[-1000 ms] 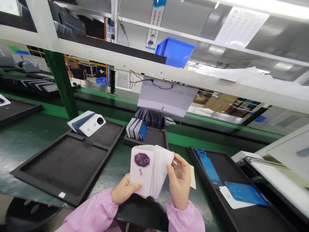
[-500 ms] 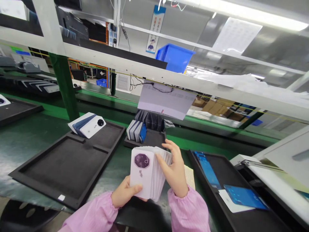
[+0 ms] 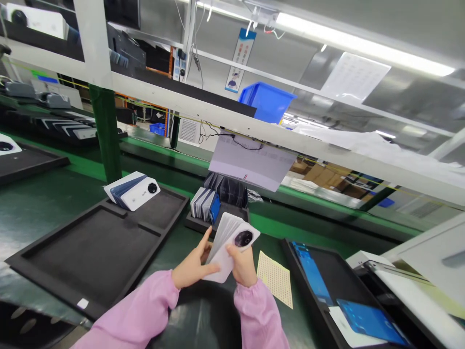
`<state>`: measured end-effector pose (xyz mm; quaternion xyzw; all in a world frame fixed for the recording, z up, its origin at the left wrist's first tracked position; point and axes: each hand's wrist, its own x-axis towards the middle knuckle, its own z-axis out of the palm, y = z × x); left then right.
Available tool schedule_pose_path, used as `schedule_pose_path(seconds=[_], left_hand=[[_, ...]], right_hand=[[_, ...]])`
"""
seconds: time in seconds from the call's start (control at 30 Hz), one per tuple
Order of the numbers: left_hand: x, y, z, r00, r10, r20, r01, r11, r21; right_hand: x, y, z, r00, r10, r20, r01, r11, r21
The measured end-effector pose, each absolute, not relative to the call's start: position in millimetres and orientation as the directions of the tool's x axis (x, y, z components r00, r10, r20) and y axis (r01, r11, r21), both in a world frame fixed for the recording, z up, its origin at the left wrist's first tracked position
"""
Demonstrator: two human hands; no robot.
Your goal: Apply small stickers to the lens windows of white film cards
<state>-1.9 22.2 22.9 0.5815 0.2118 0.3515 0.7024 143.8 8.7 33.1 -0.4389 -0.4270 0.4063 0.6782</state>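
A fanned stack of white phone back covers (image 3: 225,247) is held between my two hands above the bench. The front cover carries a dark camera area near its upper right corner. My left hand (image 3: 198,261) grips the stack from its left side, thumb across the lower front. On the right edge, my right hand (image 3: 242,261) is closed with its thumb on the front cover just below the camera area. The fingers behind the stack are hidden. Just beyond the covers stands a small black tray (image 3: 234,212) with upright white and blue pieces (image 3: 205,204).
At left lies a large black tray (image 3: 90,247) with leaning phone covers (image 3: 135,191) at its far end. A yellow dotted sheet (image 3: 276,278) is right of my hands. Farther right, another black tray (image 3: 337,264) holds blue-filmed pieces (image 3: 370,320). A shelf beam (image 3: 203,107) crosses above.
The stack has tilted to the right and its fan now spreads to the left. My right hand has moved from the fanned edges to a grip on the front cover's right side.
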Motion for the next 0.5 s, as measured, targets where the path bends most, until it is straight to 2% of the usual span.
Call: schedule_pose_path(seconds=[0.03,0.1,0.17,0.3,0.5], left_hand=[[-1,24,18,0.716,0.693,0.087,-0.330,0.226,0.916],[0,22,7,0.821,0.570,0.033,-0.371,0.489,0.789],[0,16,0,0.868,0.496,0.019,-0.368,0.617,0.696],[1,5,4,0.886,0.463,0.033,-0.365,0.650,0.667],[9,-3,2,0.816,0.578,-0.001,-0.391,0.554,0.735]], right_hand=[[143,10,31,0.291,0.930,0.223,-0.186,0.284,-0.940],[143,8,26,0.259,0.941,0.216,-0.189,0.269,-0.944],[146,4,20,0.228,0.953,0.199,-0.169,0.240,-0.956],[159,-4,11,0.206,0.965,0.162,-0.128,0.191,-0.973],[166,-11,5,0.226,0.967,0.118,-0.161,0.157,-0.974]])
